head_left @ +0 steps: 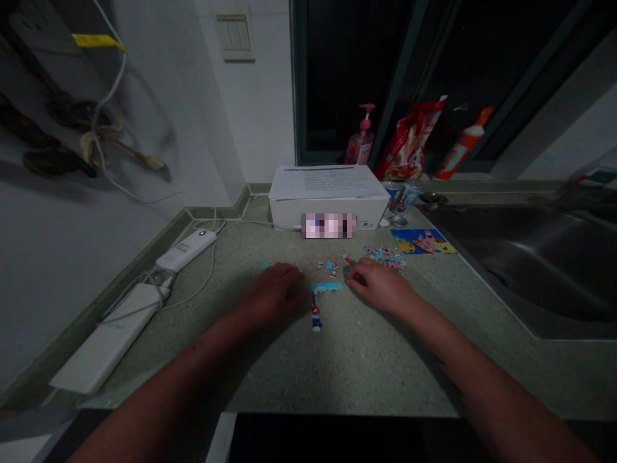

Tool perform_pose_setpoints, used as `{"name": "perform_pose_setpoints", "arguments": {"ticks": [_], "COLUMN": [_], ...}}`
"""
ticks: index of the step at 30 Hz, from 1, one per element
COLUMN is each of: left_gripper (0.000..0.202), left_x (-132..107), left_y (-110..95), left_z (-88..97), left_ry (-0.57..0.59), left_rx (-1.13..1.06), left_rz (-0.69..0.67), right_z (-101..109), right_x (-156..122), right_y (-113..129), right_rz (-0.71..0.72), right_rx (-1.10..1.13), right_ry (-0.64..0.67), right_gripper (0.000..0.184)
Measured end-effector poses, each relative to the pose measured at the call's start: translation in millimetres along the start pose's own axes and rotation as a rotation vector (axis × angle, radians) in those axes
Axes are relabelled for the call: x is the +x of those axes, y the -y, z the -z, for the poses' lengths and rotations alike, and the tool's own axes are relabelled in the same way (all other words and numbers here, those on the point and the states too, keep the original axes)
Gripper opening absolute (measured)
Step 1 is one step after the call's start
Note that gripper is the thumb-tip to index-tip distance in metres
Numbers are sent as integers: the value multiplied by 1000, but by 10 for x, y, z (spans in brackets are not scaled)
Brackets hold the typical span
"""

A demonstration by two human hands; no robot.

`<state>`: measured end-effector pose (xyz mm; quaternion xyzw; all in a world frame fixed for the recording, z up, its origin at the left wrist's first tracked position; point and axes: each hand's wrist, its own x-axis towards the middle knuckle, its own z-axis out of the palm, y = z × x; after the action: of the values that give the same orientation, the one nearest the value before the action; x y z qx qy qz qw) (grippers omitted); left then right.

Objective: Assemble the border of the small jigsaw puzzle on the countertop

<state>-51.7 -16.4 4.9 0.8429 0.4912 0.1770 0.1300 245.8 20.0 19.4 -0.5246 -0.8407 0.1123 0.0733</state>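
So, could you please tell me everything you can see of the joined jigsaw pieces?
The joined jigsaw pieces form a flat L-shaped strip on the speckled green countertop, light blue across the top, red and white down its longer leg. The left hand and right hand lie either side; contact is unclear.

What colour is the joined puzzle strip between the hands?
The puzzle strip is light blue, red-and-white at its lower end; head view.
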Motion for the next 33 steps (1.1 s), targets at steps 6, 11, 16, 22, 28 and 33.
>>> {"name": "perform_pose_setpoints", "arguments": {"ticks": [6, 11, 16, 22, 28, 33], "left_gripper": [16, 16, 19, 23, 23, 24], "left_x": [45, 10, 11, 18, 65, 63], "left_y": [236, 268, 247, 269, 250, 263], "left_z": [159, 252, 232, 188, 155, 179], "left_ry": [4, 31, 79, 67, 73, 53], "left_rx": [106, 101, 100, 124, 144, 138], "left_rz": [221, 275, 255, 201, 203, 205], "right_z": [18, 4, -60, -142, -2, 279], "right_x": [22, 32, 69, 111, 174, 286], "right_y": [-39, -66, -111, -130, -65, -163], "right_rz": [-34, -88, -115, -92, -73, -75], "right_rx": [-37, -43, -41, -17, -51, -102], "right_ry": [21, -21, -44, -94, -99, -61], "right_gripper": [17, 21, 25, 23, 26, 23]}}
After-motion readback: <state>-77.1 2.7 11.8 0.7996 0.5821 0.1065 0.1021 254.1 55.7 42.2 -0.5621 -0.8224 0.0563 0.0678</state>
